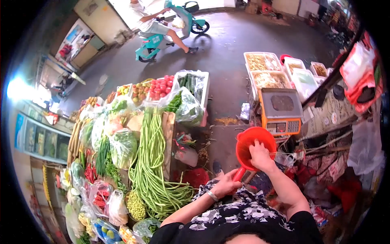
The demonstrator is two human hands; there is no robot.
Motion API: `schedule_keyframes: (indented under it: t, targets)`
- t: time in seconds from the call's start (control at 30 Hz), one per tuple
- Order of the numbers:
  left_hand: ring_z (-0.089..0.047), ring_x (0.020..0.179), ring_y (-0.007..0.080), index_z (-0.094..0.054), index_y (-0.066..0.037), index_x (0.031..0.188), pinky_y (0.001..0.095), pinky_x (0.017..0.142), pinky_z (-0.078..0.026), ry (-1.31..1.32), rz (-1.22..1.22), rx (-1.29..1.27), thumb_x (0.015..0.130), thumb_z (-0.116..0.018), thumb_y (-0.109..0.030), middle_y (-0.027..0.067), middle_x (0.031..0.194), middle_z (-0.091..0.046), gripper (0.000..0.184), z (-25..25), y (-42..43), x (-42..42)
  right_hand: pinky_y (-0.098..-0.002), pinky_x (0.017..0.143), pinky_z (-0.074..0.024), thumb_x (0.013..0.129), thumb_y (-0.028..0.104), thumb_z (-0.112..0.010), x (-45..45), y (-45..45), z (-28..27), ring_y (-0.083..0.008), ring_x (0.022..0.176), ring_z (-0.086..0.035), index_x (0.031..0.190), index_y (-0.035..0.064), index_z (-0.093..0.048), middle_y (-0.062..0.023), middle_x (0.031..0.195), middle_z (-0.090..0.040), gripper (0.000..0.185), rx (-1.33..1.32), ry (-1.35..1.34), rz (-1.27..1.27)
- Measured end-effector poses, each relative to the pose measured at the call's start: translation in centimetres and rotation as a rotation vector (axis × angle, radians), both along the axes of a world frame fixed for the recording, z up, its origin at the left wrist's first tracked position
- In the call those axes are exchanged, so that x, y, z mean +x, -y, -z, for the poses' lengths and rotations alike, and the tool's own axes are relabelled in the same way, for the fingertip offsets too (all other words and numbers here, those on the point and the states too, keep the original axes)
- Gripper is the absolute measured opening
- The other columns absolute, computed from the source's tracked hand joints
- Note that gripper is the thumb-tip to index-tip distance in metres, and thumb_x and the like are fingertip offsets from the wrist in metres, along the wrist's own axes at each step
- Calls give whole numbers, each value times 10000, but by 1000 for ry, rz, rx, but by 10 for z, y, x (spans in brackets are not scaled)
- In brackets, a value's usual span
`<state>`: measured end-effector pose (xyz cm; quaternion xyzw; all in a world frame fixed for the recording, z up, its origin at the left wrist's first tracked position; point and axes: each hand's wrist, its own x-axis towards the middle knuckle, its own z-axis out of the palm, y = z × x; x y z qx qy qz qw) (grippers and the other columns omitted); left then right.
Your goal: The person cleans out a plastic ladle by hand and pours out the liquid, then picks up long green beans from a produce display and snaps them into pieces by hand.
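Note:
A red plastic dipper (pixel 242 143) is tilted in front of my body, its wide mouth facing me. My left hand (pixel 227 185), with a band at the wrist, is wrapped round the dipper's handle. Inside the dipper's bowl is my right hand (pixel 260 155), its fingers stretched out and a little apart against the inner side. Nothing shows between those fingers, and the bottom of the bowl is partly covered by the hand. Just beyond the dipper stands an orange weighing scale (pixel 281 127) with a metal pan.
Long green beans (pixel 150 150) lie on the stall at left, among bagged vegetables, tomatoes (pixel 161 86) and a foam box (pixel 205 87) of cucumbers. White tubs (pixel 270 79) of food stand behind the scale. Plastic bags (pixel 363 69) hang at right. A person rides a teal scooter (pixel 152 42) on the road.

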<state>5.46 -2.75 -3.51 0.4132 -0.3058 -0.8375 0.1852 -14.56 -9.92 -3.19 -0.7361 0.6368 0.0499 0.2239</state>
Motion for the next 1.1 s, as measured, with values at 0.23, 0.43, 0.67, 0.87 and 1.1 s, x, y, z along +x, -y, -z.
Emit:
schedule_keyframes:
  t: [0.23,0.43,0.67,0.87,1.1]
  targets:
    - [-477,553,79,-322,-25,1443,232,483,-383,-44,17,-3,781,-666,-58,-1,789,-513,747,-10,31,12,-462,879,-483,751,121,-694,6,21,-38,-352,1071,-545,1048,22,-566,-156,1154,-509,339,-161,161,92]
    - [-470,533,72,-306,-40,1453,227,464,-372,-63,-41,9,789,-647,-42,-12,765,-507,747,-6,54,23,-471,917,-467,724,99,-702,21,41,-41,-378,1123,-519,1107,19,-564,-189,1273,-473,415,-242,198,48]
    - [-512,564,93,-385,-13,1399,229,476,-417,-33,-49,-75,713,-645,-29,25,855,-542,734,-14,76,39,-560,916,-455,724,72,-703,37,79,1,-436,1216,-454,1133,8,-559,-235,1379,-378,439,-1,-74,-23]
    - [-535,615,103,-407,-3,1362,238,505,-438,-20,-103,-99,707,-647,-25,25,832,-535,698,-8,95,55,-477,885,-482,726,52,-688,60,107,-29,-393,1099,-536,1097,7,-566,-196,1219,-494,393,-51,56,-56]
    - [-518,526,109,-405,-14,1347,254,438,-411,-139,-186,-104,732,-641,-22,24,764,-522,658,19,111,56,-458,973,-436,724,23,-679,72,125,-56,-400,1178,-489,1104,25,-554,-194,1326,-454,400,-261,222,-42]
